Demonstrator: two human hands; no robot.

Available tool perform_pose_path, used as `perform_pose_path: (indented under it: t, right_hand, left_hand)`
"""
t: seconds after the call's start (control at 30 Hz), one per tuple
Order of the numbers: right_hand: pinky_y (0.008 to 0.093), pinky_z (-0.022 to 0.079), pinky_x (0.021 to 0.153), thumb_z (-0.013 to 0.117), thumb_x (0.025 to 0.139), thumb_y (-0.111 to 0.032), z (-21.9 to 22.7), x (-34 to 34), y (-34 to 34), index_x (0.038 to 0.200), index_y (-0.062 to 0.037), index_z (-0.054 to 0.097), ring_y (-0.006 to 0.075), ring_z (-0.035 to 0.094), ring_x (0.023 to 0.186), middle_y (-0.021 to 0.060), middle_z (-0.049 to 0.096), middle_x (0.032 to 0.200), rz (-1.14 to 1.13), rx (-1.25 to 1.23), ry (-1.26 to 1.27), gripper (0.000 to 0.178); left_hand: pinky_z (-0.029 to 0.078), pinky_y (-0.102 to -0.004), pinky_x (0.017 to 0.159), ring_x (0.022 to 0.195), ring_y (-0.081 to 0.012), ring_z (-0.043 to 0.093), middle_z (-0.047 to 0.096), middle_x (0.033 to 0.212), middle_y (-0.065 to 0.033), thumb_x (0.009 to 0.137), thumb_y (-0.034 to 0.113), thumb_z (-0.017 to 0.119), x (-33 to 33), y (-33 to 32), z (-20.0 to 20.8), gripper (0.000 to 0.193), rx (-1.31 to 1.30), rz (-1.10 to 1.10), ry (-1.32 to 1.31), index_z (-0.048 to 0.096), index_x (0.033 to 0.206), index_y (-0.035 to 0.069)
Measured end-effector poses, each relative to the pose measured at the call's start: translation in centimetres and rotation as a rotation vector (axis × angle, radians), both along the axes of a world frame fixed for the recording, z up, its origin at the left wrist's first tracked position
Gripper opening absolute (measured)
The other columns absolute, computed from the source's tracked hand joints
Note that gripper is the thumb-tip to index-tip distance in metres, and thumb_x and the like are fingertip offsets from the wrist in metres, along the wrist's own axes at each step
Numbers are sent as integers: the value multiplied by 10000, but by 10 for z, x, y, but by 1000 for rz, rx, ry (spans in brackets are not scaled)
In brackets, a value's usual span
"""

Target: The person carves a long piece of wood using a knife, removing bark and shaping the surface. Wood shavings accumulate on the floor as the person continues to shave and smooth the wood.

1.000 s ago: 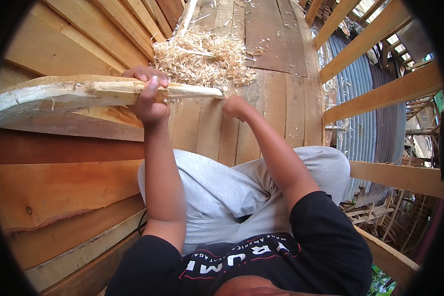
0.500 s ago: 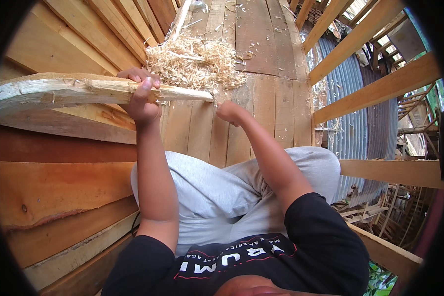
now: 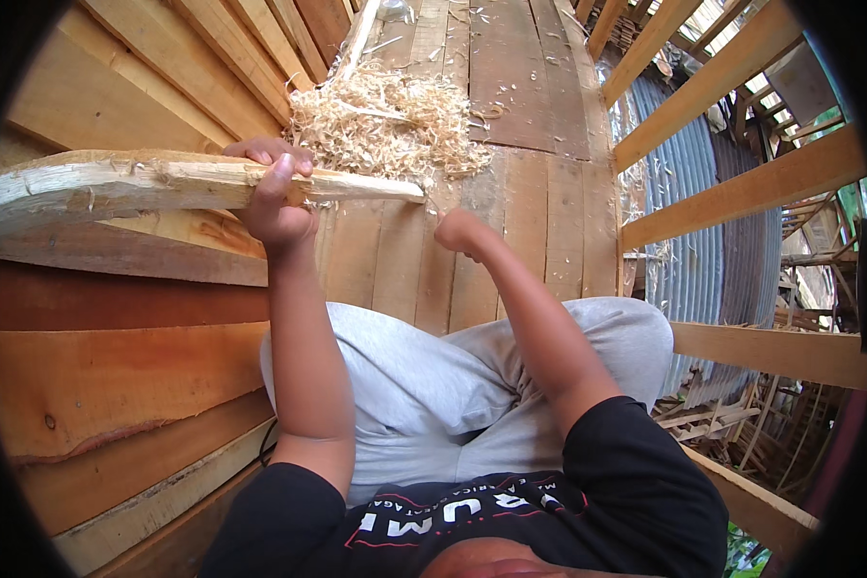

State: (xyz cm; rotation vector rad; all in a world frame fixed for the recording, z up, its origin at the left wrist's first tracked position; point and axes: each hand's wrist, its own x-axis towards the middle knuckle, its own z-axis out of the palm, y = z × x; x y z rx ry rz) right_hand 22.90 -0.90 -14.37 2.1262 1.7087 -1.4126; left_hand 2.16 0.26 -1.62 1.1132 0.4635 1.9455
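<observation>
A long, pale, curved piece of wood [image 3: 116,185] reaches in from the left, its surface roughly shaved and its right end tapering to a narrow tip. My left hand [image 3: 277,197] is wrapped round it a short way back from that tip, thumb on top. Just beyond the tip, slightly nearer to me, my right hand [image 3: 462,234] is closed with its fingers curled. Whatever those fingers may hold is hidden, and the hand appears apart from the wood. A heap of wood shavings [image 3: 385,125] lies on the plank floor [image 3: 443,279] behind the tip.
A plank wall [image 3: 125,376] rises close on my left. On the right a wooden railing [image 3: 742,202] borders the floor, with corrugated metal sheets [image 3: 689,231] beyond and below it. My crossed legs [image 3: 405,385] in grey trousers are under my arms. A narrow strip of wood [image 3: 358,39] lies farther off.
My right hand has shifted a little to the right and toward me, widening its distance from the tip. The left hand keeps its grip. The whole view has moved slightly.
</observation>
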Motion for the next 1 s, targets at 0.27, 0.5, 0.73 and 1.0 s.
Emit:
perform_pose_path:
  t: [0.27, 0.5, 0.73, 1.0]
  right_hand:
    - [462, 476, 914, 382, 975, -259, -58, -9, 18, 1034, 73, 649, 414, 580, 1098, 298, 615, 1119, -177, 164, 4, 430]
    - [462, 505, 654, 423, 900, -220, -4, 10, -7, 936, 76, 643, 336, 655, 758, 242, 662, 885, -148, -80, 0, 370]
    - [413, 413, 521, 352, 966, -337, -16, 19, 8, 886, 50, 580, 242, 506, 575, 145, 564, 717, -91, -25, -28, 456]
    - [438, 502, 727, 408, 974, -409, -24, 76, 30, 995, 71, 636, 316, 637, 771, 217, 671, 935, 146, 320, -216, 532]
  left_hand:
    - [491, -312, 582, 580, -160, 503, 465, 708, -61, 701, -8, 596, 14, 3, 4, 242, 27, 40, 35, 451, 878, 67]
    - [491, -316, 569, 577, -162, 508, 477, 695, -68, 704, 0, 588, -5, 7, 5, 190, -16, 23, -38, 465, 833, 63]
    - [486, -317, 570, 570, -163, 514, 481, 688, -67, 715, -11, 581, -10, -1, 19, 184, -23, -18, -39, 475, 847, 61]
    - [444, -318, 584, 576, -163, 483, 453, 689, -43, 724, 15, 579, -29, -13, 38, 182, 1, -3, -8, 470, 858, 73]
